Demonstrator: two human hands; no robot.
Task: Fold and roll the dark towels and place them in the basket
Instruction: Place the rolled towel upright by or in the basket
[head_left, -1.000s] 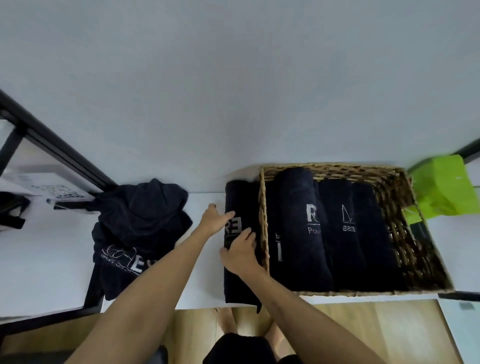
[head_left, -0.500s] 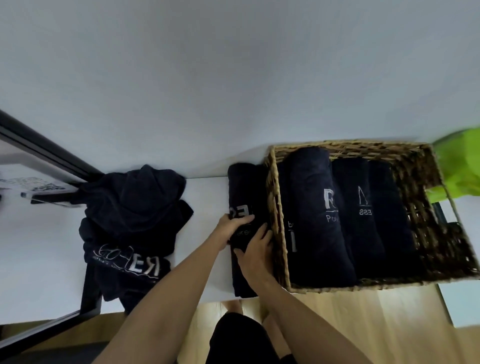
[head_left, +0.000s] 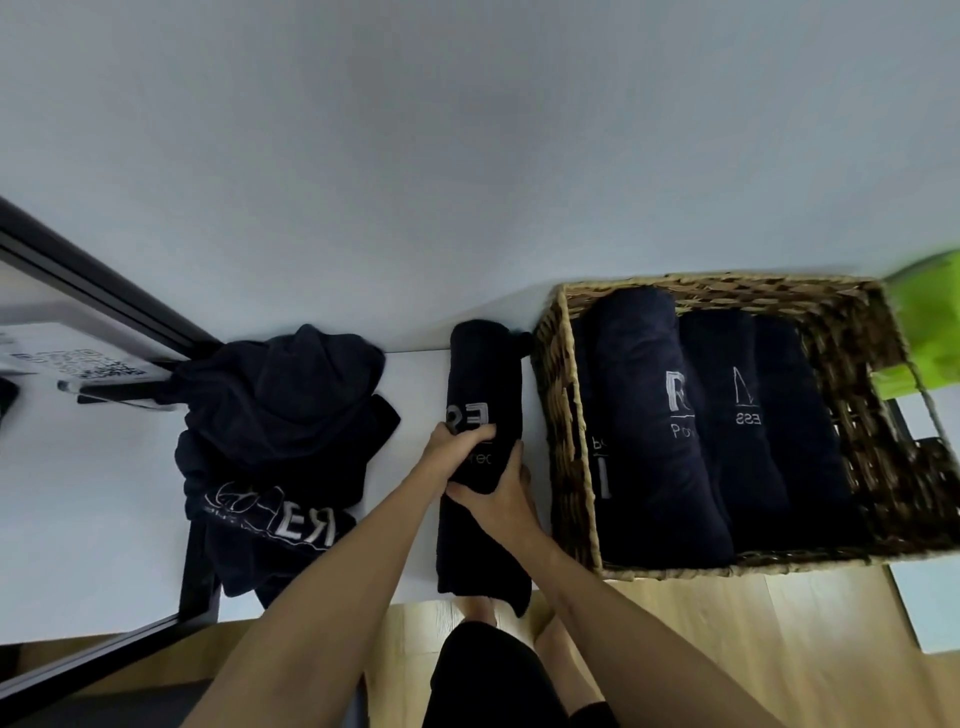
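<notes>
A rolled dark towel (head_left: 485, 374) with white lettering lies lengthwise on the white table (head_left: 93, 499), just left of the wicker basket (head_left: 563, 415). My left hand (head_left: 452, 447) grips its middle from the left, fingers curled over the top. My right hand (head_left: 498, 493) grips it from the right and below, thumb across its near side. Inside the basket lie several rolled dark towels (head_left: 654, 415) side by side. A heap of unfolded dark towels (head_left: 275, 426) sits further left on the table.
A black frame (head_left: 93, 291) runs along the left, with a white printed sheet (head_left: 62, 358) behind it. A bright green object (head_left: 930, 322) stands right of the basket. The wall is close behind. Wooden floor and my feet show below the table edge.
Both hands went from resting on the roll to gripping its middle. The view has shifted left and closer, so the basket sits further right.
</notes>
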